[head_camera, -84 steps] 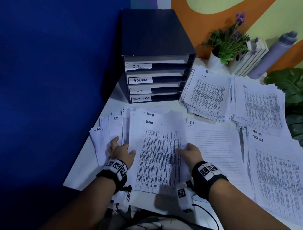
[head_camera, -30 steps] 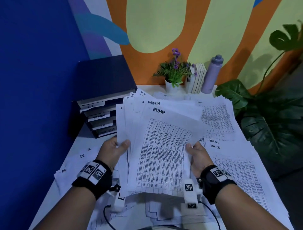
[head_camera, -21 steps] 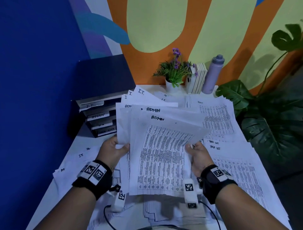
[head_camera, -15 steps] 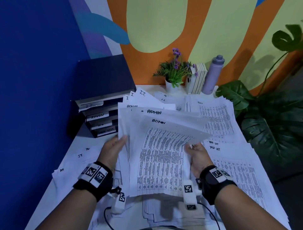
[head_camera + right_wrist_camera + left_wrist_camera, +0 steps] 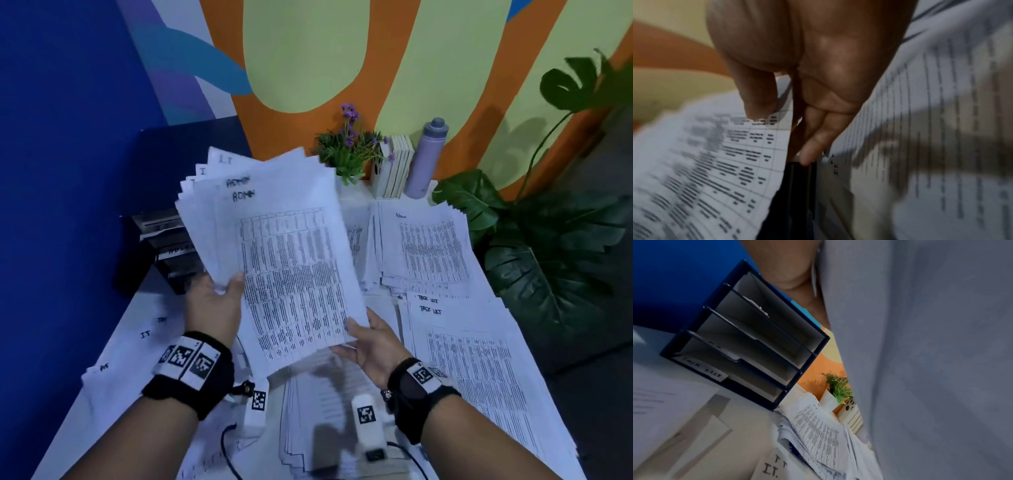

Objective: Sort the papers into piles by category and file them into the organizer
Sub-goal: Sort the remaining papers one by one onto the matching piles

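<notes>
I hold a fanned stack of papers up off the table, tilted to the left, with a sheet headed ADMIN on top and IT sheets behind. My left hand grips its left edge, thumb on the front. My right hand pinches the lower right corner, thumb over fingers in the right wrist view. The dark blue organizer stands at the back left, partly hidden by the stack; its labelled shelves look empty. In the left wrist view the stack's back fills the right side.
Sorted piles lie on the white table: an Admin pile, a Task List pile, an IT pile under my hands and loose sheets at left. A potted flower, books, a bottle and a big leafy plant stand behind and right.
The stack went from lying on the table to being held up, and has now swung up and leftward. My left hand regripped the left edge; my right slid to the bottom corner.
</notes>
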Demonstrator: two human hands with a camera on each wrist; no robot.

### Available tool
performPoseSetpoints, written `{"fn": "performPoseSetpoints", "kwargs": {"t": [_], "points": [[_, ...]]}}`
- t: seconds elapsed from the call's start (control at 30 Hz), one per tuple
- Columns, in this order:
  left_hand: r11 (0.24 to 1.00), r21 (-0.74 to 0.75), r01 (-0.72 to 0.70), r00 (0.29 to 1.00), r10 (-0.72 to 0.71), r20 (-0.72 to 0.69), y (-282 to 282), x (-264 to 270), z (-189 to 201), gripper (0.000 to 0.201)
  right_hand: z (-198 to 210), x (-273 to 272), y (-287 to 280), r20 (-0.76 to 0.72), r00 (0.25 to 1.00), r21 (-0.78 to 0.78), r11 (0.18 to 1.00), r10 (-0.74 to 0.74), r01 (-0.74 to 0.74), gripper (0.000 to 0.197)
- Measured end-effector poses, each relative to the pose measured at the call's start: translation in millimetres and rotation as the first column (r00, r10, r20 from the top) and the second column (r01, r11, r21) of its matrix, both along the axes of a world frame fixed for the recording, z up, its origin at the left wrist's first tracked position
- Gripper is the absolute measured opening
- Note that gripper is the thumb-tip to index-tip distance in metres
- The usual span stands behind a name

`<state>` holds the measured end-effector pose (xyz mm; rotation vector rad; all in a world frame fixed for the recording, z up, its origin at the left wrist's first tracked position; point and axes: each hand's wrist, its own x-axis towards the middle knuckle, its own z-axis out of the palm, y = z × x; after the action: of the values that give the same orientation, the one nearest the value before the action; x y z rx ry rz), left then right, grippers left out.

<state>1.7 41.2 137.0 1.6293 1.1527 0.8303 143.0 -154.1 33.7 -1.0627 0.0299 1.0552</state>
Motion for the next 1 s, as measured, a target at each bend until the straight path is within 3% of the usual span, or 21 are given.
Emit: {"fn": "performPoseSetpoints", "kwargs": {"t": [0.07,0.17,0.2,0.3,0.33,0.4,0.47,0.73,0.8,0.9,0.93,1.0], "points": [[0.999,-0.025,0.031,0.999,-0.031,0.016,-2.0,3.2,-0.6,0.017,0.3,2.6,0.5,-0.002,0.998,-0.037,0.998,-0.056,0.056,0.042],[0.997,0.03,0.077,0.996,-0.075,-0.058,-12.4,3.2,-2.7,0.008,3.5,13.2,-1.3,0.157,0.977,-0.217,0.961,-0.141,0.174,0.029],[0.994,0.056,0.096,0.991,-0.09,-0.1,-13.3,1.8,-6.0,0.006,4.3,19.7,-3.7,0.185,0.961,-0.263,0.932,-0.204,0.248,0.028],[0.971,0.139,0.193,0.965,-0.163,-0.205,-17.4,-4.6,-12.5,0.022,-6.0,53.3,-19.1,0.217,0.876,-0.356,0.801,-0.43,0.481,0.051],[0.96,0.17,0.222,0.954,-0.178,-0.24,-16.8,-6.9,-16.7,0.025,-7.8,64.4,-25.8,0.276,0.846,-0.39,0.752,-0.456,0.532,0.045],[0.934,0.232,0.272,0.937,-0.202,-0.286,-17.0,-9.4,-21.8,0.027,-10.5,88.3,-38.8,0.386,0.801,-0.437,0.674,-0.457,0.595,0.033],[0.923,0.242,0.298,0.929,-0.222,-0.298,-18.1,-11.4,-24.0,0.028,-7.8,111.2,-50.3,0.424,0.775,-0.462,0.624,-0.469,0.63,0.051],[0.886,0.286,0.364,0.921,-0.297,-0.252,-27.8,-12.8,-21.9,0.026,7.2,181.3,-75.4,0.479,0.706,-0.446,0.548,-0.522,0.708,0.058],[0.875,0.288,0.389,0.917,-0.335,-0.218,-29.4,-12.6,-21.9,0.029,12.2,188.8,-76.1,0.509,0.73,-0.492,0.542,-0.456,0.682,0.06],[0.862,0.295,0.412,0.911,-0.385,-0.146,-33.2,-12.1,-20.2,0.036,19.5,179.8,-64.8,0.65,0.716,-0.595,0.415,-0.255,0.688,0.077],[0.863,0.292,0.413,0.91,-0.4,-0.104,-35.3,-11.9,-17.9,0.037,21.0,169.5,-56.9,0.68,0.707,-0.582,0.442,-0.195,0.682,0.078],[0.873,0.266,0.408,0.909,-0.415,-0.032,-38.3,-11.8,-14.4,0.036,19.9,139.4,-38.5,0.664,0.739,-0.502,0.668,-0.109,0.549,0.073]]}}
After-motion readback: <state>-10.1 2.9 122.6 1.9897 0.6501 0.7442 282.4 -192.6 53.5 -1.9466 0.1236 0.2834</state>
